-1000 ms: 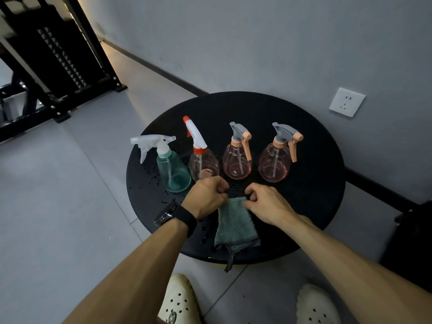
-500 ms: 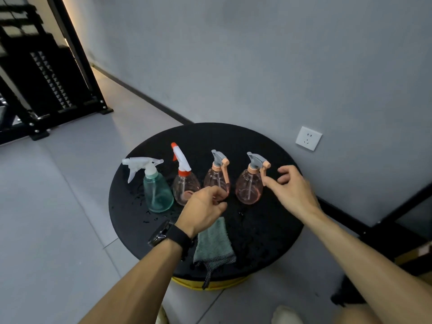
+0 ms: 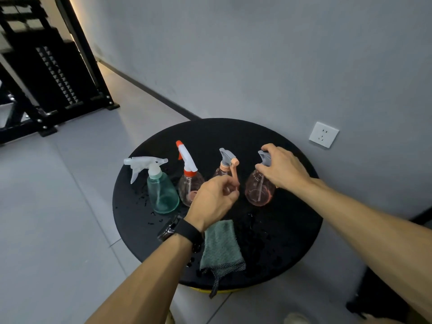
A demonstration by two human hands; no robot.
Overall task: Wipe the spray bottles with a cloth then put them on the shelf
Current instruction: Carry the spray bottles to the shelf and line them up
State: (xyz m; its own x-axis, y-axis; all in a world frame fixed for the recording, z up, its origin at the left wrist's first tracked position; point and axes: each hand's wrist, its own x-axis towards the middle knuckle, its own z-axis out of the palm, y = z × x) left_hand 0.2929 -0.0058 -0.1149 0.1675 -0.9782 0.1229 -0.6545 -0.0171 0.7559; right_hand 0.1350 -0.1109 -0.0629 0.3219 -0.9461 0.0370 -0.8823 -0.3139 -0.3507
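The rightmost pink spray bottle (image 3: 259,190) stood at the table's (image 3: 292,242) three o'clock; my right hand (image 3: 281,170) gripped its grey head. My left hand (image 3: 214,199) pinched the cloth (image 3: 221,247) at six o'clock. Wiping hadn't begun; lifting the bottle seemed next. No readable labels.

One view only, taken from a camera worn on the person's head, facing forward and steeply down onto a round black counter (image 3: 292,242) that stands just beside a grey wall (image 3: 257,54). The camera sits close above the near edge, so both forearms enter from the bottom of the frame and the whole counter top is in view. The wide-angle lens also takes in the floor (image 3: 58,206) to the left and a black rack (image 3: 46,73) at the upper left.
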